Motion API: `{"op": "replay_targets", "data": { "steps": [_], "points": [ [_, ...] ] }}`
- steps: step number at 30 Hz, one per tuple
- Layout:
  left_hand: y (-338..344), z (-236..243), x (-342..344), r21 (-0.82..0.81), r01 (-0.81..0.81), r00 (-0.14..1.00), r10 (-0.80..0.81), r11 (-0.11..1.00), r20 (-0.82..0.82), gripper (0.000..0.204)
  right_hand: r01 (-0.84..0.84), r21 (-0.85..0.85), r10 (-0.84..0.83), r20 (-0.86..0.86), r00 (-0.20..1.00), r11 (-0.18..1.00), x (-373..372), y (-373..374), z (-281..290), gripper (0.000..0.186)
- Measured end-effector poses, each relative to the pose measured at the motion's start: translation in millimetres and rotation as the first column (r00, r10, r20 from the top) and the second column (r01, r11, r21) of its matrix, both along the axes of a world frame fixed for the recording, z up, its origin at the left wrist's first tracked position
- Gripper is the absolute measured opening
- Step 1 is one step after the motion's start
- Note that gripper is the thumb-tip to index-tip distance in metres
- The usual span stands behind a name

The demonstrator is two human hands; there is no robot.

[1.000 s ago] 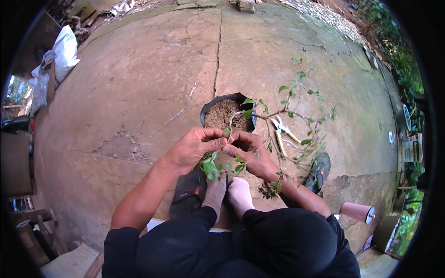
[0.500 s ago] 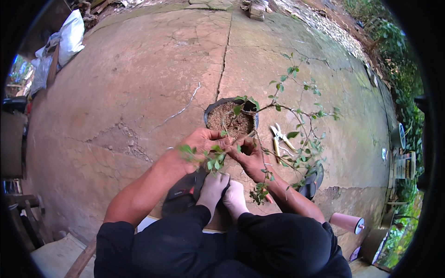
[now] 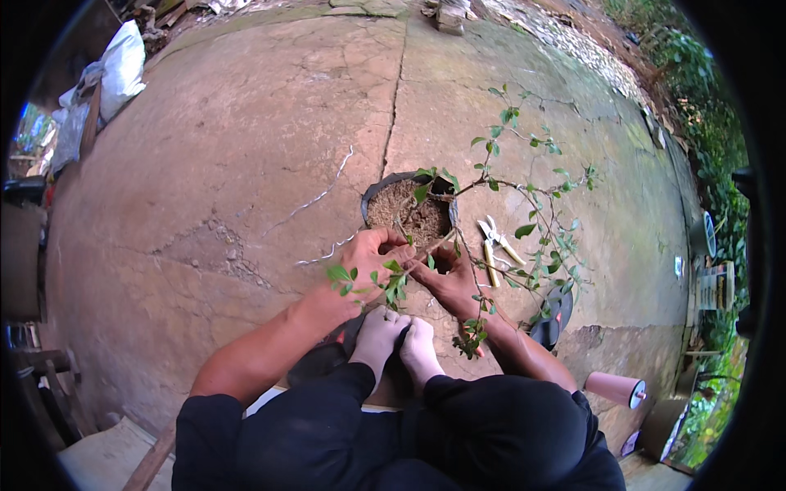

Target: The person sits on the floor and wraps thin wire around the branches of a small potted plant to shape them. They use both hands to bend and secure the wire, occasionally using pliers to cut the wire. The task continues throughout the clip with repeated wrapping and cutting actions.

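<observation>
A leafy potted plant with thin, spreading branches grows from a black plant bag point(image 3: 368, 199) filled with brown, crumbly soil point(image 3: 394, 204). Just on the near side of the bag, my left hand point(image 3: 372, 258) is closed, its thumb and fingers pinching a thin branch point(image 3: 422, 254). Close beside it, my right hand point(image 3: 452, 288) grips the same branch, fingers curled and partly hidden behind the stems. Leaves point(image 3: 395, 286) hang between and below both hands. Pruning shears point(image 3: 494, 245) with pale handles lie on the ground to the right of the bag.
Two pieces of whitish wire, a long one point(image 3: 321, 195) and a shorter one point(image 3: 332, 250), lie on the cracked concrete floor point(image 3: 246, 123). Dark sandals point(image 3: 553, 317) rest near my feet. A pink tumbler point(image 3: 612, 389) lies at right; white sacks point(image 3: 123, 69) stand far left.
My left forearm has shifted slightly right, and a short wire beside that hand shows more fully. The branches have swayed a little. Both hands stay at the branch.
</observation>
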State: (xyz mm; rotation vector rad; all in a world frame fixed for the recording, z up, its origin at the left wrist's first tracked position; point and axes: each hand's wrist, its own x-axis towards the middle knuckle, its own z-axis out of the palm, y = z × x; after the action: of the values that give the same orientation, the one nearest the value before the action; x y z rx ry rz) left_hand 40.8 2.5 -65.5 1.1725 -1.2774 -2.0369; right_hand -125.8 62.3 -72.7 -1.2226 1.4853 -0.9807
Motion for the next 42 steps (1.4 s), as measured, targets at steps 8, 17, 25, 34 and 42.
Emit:
{"op": "replay_targets", "data": {
  "steps": [8,17,25,34,42],
  "points": [
    [13.3,-17.7,-5.9,-0.117,-0.125,0.988,0.113,0.985,-0.108,0.022,-0.029,0.177,0.053,-0.134,0.99,0.984,2.1,1.8,37.0,0.033],
    [2.7,8.9,-1.2,0.131,-0.128,0.973,0.15,0.983,-0.176,0.023,-0.027,0.189,-0.027,0.274,0.961,0.982,-16.8,-0.5,21.5,0.025],
    [8.0,25.6,-1.5,0.076,-0.051,0.997,0.056,0.996,-0.058,0.014,-0.112,0.143,0.078,0.222,0.972,0.983,-15.4,0.8,4.7,0.023],
    [-8.4,32.8,3.9,-0.304,-0.175,0.979,0.197,0.937,0.045,0.012,-0.111,0.126,0.046,0.428,0.903,0.986,-22.3,7.1,3.0,0.016],
    [-18.3,66.6,-3.2,-0.839,-0.143,0.882,0.452,0.525,0.131,0.01,0.178,-0.048,-0.128,0.519,0.845,0.983,-31.7,3.5,-10.8,0.024]
  ]
}}
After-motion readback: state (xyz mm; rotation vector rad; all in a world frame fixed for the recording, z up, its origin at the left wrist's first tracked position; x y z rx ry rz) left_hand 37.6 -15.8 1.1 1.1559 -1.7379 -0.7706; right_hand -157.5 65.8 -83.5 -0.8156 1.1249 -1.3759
